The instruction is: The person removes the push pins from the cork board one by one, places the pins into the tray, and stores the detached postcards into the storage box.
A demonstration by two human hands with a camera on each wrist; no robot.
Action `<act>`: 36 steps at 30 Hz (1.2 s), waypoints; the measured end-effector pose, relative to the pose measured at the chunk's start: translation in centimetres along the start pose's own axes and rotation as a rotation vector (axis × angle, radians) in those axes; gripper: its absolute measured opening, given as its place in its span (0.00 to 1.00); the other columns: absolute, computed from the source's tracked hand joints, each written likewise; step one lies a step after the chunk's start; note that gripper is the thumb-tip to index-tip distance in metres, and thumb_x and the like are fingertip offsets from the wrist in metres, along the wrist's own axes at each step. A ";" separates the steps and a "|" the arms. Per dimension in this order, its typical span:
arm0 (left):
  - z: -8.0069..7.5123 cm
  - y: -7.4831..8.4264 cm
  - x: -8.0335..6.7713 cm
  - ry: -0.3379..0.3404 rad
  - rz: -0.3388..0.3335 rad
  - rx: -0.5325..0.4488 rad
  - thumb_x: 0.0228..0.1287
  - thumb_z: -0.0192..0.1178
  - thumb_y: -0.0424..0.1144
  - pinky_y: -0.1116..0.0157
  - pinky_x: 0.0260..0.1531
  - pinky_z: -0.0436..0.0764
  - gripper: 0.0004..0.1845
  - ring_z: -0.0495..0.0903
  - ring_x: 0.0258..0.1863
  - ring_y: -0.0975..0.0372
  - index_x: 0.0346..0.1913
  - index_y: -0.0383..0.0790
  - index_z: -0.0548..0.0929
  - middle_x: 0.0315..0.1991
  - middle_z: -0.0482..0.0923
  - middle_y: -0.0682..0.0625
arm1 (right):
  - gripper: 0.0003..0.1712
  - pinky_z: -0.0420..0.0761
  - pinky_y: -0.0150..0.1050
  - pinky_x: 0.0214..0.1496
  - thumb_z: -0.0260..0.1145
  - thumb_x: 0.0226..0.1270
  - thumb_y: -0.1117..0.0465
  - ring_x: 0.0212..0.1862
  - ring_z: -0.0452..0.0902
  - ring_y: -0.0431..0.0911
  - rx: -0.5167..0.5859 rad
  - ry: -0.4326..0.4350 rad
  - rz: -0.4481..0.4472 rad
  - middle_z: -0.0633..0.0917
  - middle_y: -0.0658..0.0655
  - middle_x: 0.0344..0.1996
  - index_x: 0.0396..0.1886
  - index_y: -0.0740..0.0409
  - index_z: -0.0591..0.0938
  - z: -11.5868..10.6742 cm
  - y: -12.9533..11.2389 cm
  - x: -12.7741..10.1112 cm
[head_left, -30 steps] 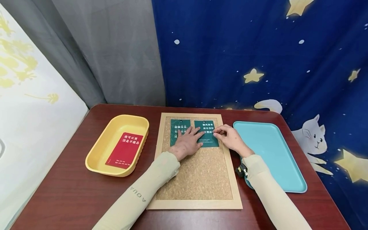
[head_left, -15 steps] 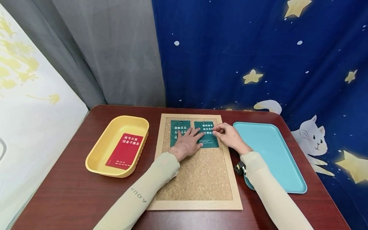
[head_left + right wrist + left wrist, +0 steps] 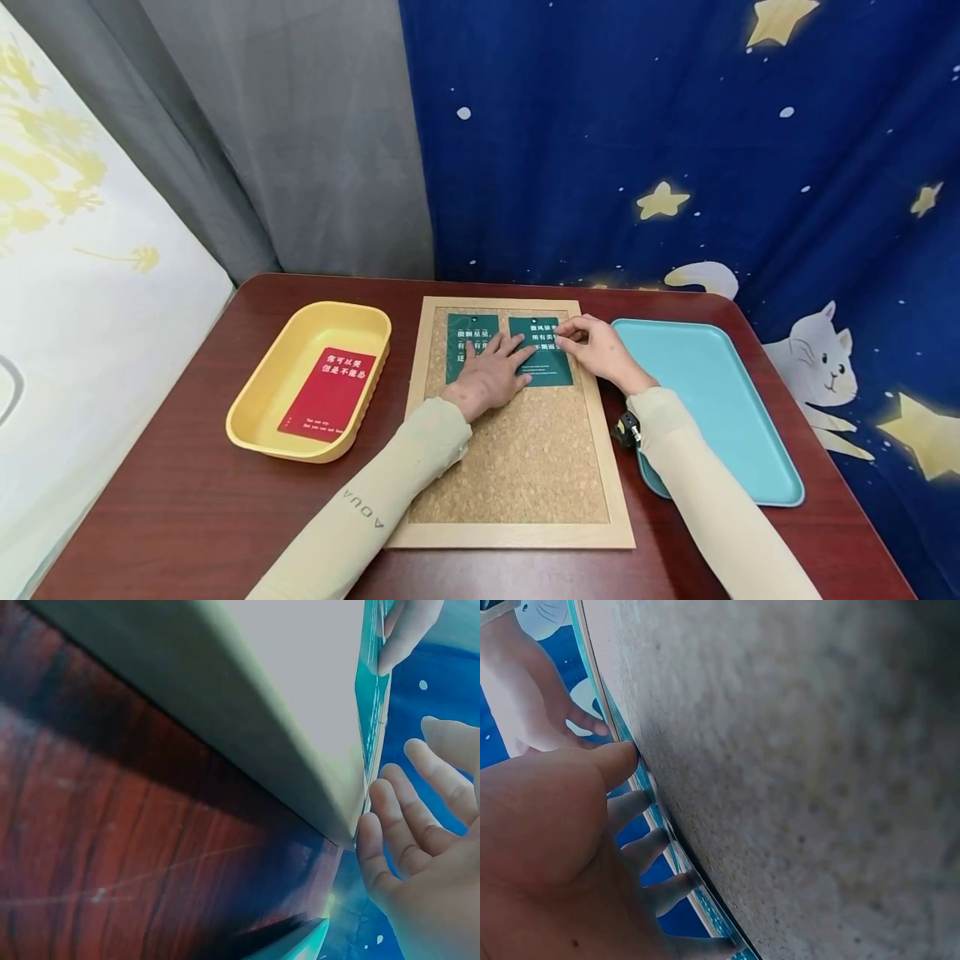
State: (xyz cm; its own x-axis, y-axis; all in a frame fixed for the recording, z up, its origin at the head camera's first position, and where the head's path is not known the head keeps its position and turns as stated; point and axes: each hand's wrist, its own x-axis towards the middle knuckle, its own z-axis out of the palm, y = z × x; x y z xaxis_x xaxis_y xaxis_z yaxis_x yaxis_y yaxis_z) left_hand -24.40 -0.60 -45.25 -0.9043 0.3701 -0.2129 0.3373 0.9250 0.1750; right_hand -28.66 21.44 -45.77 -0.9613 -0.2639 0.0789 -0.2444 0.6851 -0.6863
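Plainly dark-green cards (image 3: pixel 551 368), white lettering, on cork board (image 3: pixel 517 467).

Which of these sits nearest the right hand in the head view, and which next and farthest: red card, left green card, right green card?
From the right hand:
1. Right green card: its right edge meets the fingers in the picture.
2. Left green card: farther left, partly under the left hand.
3. Red card: far left, in the yellow bin.

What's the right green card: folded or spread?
Spread. The green card lies flat on the corkboard in the head view, text showing; the left hand covers part of it.
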 end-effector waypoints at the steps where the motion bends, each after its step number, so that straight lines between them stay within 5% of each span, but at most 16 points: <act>1: 0.0 0.0 0.1 -0.005 0.000 -0.001 0.82 0.45 0.60 0.32 0.80 0.50 0.32 0.44 0.87 0.53 0.83 0.65 0.56 0.87 0.46 0.57 | 0.16 0.84 0.49 0.52 0.66 0.77 0.55 0.48 0.84 0.53 0.000 0.000 0.000 0.85 0.59 0.48 0.56 0.58 0.86 0.0 0.0 0.1; 36: 0.1 -0.2 -0.2 -0.004 0.016 0.016 0.83 0.43 0.60 0.33 0.80 0.50 0.32 0.43 0.87 0.53 0.84 0.66 0.53 0.87 0.44 0.57 | 0.15 0.82 0.46 0.49 0.67 0.77 0.55 0.48 0.81 0.52 0.032 -0.059 0.037 0.87 0.59 0.50 0.57 0.54 0.87 0.0 0.7 2.6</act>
State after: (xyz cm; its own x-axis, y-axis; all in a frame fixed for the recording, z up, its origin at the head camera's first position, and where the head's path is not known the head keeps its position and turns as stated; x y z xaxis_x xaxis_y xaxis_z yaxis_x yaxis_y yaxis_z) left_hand -24.25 -0.83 -45.33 -0.8976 0.3855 -0.2137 0.3561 0.9200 0.1635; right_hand -31.33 21.23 -46.01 -0.9602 -0.2790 0.0106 -0.2036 0.6734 -0.7107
